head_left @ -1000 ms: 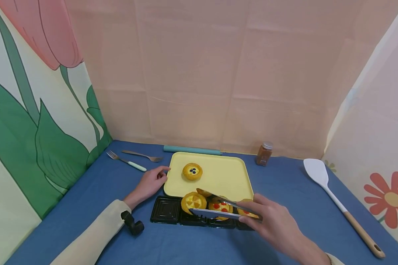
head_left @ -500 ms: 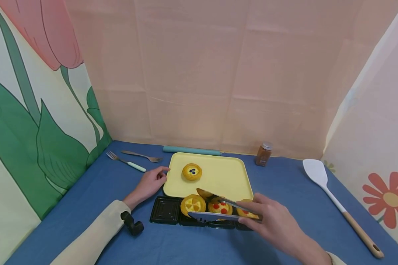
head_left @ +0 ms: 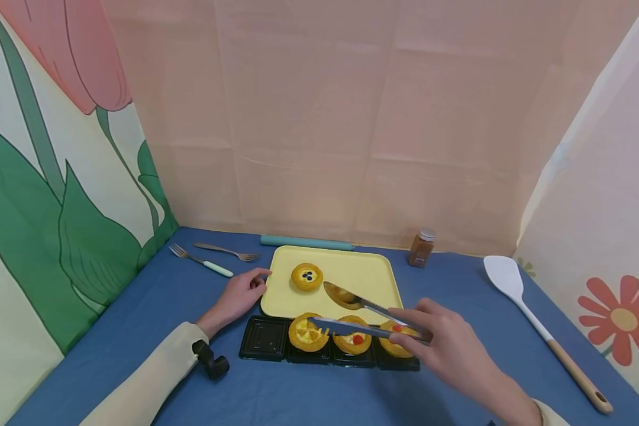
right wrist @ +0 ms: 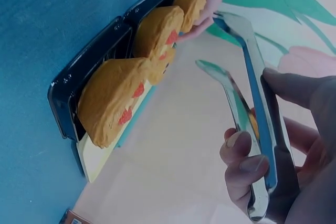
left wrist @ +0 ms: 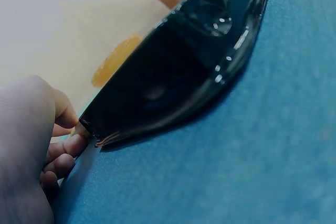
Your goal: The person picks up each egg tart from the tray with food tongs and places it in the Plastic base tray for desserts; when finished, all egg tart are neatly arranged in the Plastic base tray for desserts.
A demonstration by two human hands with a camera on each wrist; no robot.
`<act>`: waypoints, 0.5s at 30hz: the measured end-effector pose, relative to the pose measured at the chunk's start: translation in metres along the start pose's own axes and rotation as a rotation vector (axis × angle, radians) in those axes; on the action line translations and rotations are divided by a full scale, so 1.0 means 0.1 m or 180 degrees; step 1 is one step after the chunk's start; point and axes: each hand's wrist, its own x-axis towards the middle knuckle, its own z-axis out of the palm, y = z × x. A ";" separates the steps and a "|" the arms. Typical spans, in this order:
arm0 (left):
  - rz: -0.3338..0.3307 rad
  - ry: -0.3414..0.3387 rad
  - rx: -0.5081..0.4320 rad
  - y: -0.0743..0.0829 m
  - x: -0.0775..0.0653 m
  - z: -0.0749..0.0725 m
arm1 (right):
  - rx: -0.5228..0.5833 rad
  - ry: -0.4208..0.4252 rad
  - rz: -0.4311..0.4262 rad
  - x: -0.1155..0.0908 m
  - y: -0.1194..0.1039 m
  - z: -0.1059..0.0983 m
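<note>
My right hand [head_left: 452, 346] grips metal tongs [right wrist: 257, 82], whose arms stand apart with nothing between them. They hover over the black compartment tray [head_left: 265, 338]. Its leftmost compartment is bare; the others hold a tart with yellow pieces [head_left: 305, 337], a tart with red pieces [head_left: 346, 344] and another red-topped tart [head_left: 396, 349]. Behind lies the pale yellow tray [head_left: 373, 275], with a blueberry-topped tart [head_left: 299, 279] on its left part. My left hand [head_left: 238, 296] pinches the yellow tray's left edge; the left wrist view partly hides the fingertips.
Two forks lie at the left, one with a pale handle [head_left: 218, 268], the other plain metal [head_left: 220, 248]. A teal rolled bar [head_left: 306, 242] lies behind the yellow tray. A spice jar [head_left: 421, 248] stands back right, and a white spatula [head_left: 511, 283] lies far right.
The tongs have risen and moved slightly right, away from the tarts, and their arms have spread wider. My left hand stays at the yellow tray's edge.
</note>
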 end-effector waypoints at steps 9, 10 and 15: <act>-0.0049 -0.0010 0.0019 -0.02 0.00 0.00 | 0.0044 0.0302 0.0044 0.12 0.05 0.03; -0.0047 -0.0011 0.0011 -0.02 0.00 0.00 | 0.0049 0.0321 0.0041 0.13 0.06 0.04; -0.0044 -0.0005 -0.0006 -0.01 0.01 0.00 | 0.0032 0.0404 -0.0017 0.21 0.08 0.08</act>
